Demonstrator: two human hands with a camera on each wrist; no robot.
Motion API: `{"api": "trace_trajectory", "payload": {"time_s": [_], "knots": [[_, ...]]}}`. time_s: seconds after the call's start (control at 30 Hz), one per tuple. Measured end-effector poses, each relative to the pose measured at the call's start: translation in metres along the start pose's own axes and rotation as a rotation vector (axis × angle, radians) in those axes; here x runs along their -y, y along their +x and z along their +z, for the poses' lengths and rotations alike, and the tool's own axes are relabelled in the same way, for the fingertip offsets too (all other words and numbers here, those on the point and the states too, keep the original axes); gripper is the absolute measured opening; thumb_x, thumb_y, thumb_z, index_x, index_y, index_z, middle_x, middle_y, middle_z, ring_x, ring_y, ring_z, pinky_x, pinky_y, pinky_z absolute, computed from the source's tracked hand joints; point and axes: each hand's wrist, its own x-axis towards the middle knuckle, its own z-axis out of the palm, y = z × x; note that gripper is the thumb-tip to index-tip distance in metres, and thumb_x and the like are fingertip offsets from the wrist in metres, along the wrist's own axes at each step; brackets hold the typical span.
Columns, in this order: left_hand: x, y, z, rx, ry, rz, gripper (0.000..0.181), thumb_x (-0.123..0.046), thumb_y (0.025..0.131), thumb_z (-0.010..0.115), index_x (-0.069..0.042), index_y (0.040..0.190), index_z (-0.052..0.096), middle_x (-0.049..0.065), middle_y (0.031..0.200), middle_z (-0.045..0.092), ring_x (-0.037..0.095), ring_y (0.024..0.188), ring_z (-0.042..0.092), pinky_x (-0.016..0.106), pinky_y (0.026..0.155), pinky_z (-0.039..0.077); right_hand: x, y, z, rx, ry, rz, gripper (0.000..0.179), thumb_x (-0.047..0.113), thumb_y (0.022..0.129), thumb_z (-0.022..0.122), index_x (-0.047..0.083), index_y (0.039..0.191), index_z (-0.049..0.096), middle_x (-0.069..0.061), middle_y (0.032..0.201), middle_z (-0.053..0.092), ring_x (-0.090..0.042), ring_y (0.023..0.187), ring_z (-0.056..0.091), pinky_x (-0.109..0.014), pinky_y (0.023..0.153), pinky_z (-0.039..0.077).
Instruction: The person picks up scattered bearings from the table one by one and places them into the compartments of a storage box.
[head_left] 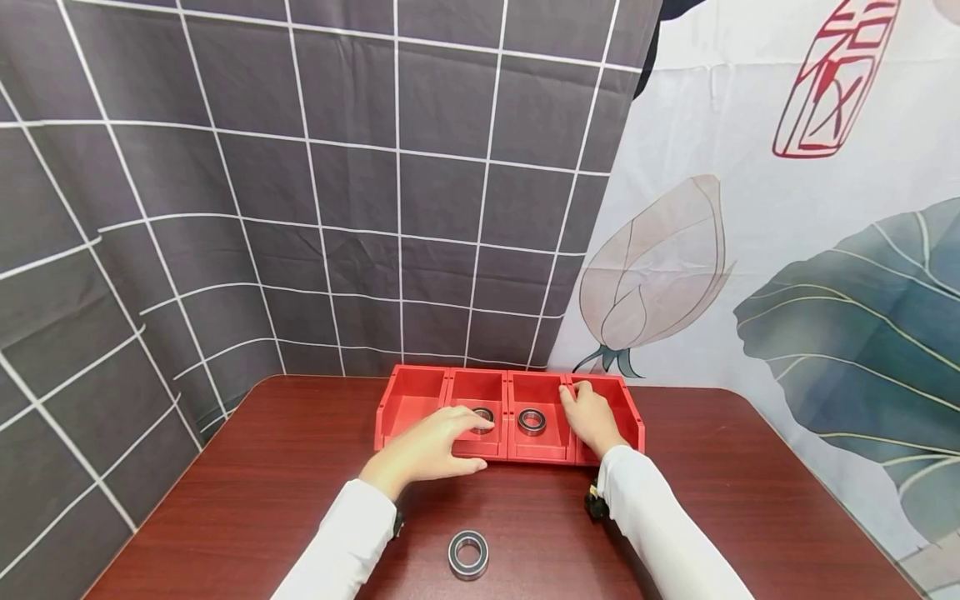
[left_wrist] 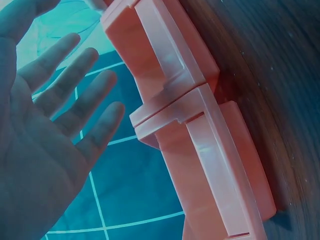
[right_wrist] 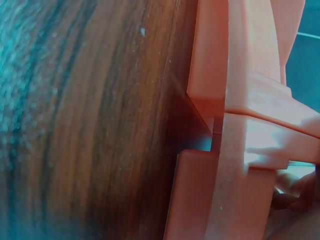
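Note:
My left hand [head_left: 431,446] hovers with spread fingers over the front of the second compartment of the red bin row [head_left: 469,451]. In the left wrist view, the palm and fingers [left_wrist: 85,110] hold nothing. Partly behind that hand, a ball bearing [head_left: 484,411] lies in the second compartment. Another bearing [head_left: 532,422] sits flat in the third one. My right hand [head_left: 592,417] reaches into the rightmost compartment, its fingertips near the divider on its left. In the right wrist view, the bin wall hides most of those fingers [right_wrist: 295,187], so their contents cannot be seen.
A third bearing [head_left: 468,555] lies on the dark red wooden table [head_left: 285,483], near its front edge. The leftmost compartment [head_left: 416,400] stands beside my left hand. Behind the table hang a grey grid cloth [head_left: 330,208] and a white cloth with printed plants [head_left: 675,133].

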Motion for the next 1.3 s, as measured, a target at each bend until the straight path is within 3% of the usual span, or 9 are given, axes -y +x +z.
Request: {"api": "trace_trajectory", "payload": {"time_s": [0.17,0.4,0.6,0.77,1.3], "knots": [[-0.006,-0.006,0.000,0.033,-0.032,0.024,0.057,-0.047,0.084,0.069,-0.022,0.134,0.058,-0.004,0.132,0.056,0.015,0.123,0.049,0.038,0.104,0.042,0.001,0.000,0.000,-0.001,0.000,-0.006,0.050,0.039,0.101,0.040,-0.002,0.129,0.041,-0.025,0.118,0.058,-0.035,0.098,0.059,-0.051,0.088,0.050],[-0.014,-0.015,0.004,0.074,-0.055,0.125,0.054,-0.043,0.086,0.068,-0.020,0.133,0.059,-0.005,0.127,0.059,0.011,0.118,0.053,0.030,0.101,0.044,0.002,-0.001,0.000,0.005,0.001,0.003,0.049,0.038,0.101,0.040,-0.002,0.129,0.041,-0.025,0.120,0.058,-0.035,0.101,0.058,-0.052,0.091,0.049],[-0.018,-0.021,0.008,0.098,-0.066,0.132,0.051,-0.043,0.086,0.068,-0.020,0.131,0.060,-0.005,0.125,0.061,0.009,0.115,0.054,0.028,0.100,0.044,0.002,-0.001,-0.001,0.006,0.003,-0.002,0.049,0.038,0.101,0.040,-0.002,0.129,0.041,-0.024,0.118,0.058,-0.034,0.099,0.059,-0.052,0.090,0.049],[-0.019,-0.027,0.013,0.135,-0.084,0.174,0.051,-0.042,0.086,0.069,-0.016,0.130,0.061,-0.003,0.121,0.062,0.009,0.110,0.056,0.026,0.098,0.045,0.002,-0.001,-0.001,0.003,0.000,-0.002,0.049,0.038,0.101,0.040,-0.002,0.129,0.041,-0.025,0.118,0.058,-0.034,0.098,0.059,-0.052,0.089,0.050],[-0.027,-0.040,0.018,0.191,-0.050,0.241,0.044,-0.039,0.085,0.071,-0.017,0.123,0.066,-0.008,0.113,0.063,0.002,0.103,0.056,0.019,0.093,0.045,-0.001,0.000,0.001,0.006,0.011,0.006,0.049,0.040,0.101,0.041,-0.001,0.128,0.042,-0.023,0.116,0.059,-0.033,0.097,0.059,-0.051,0.088,0.050]]}}
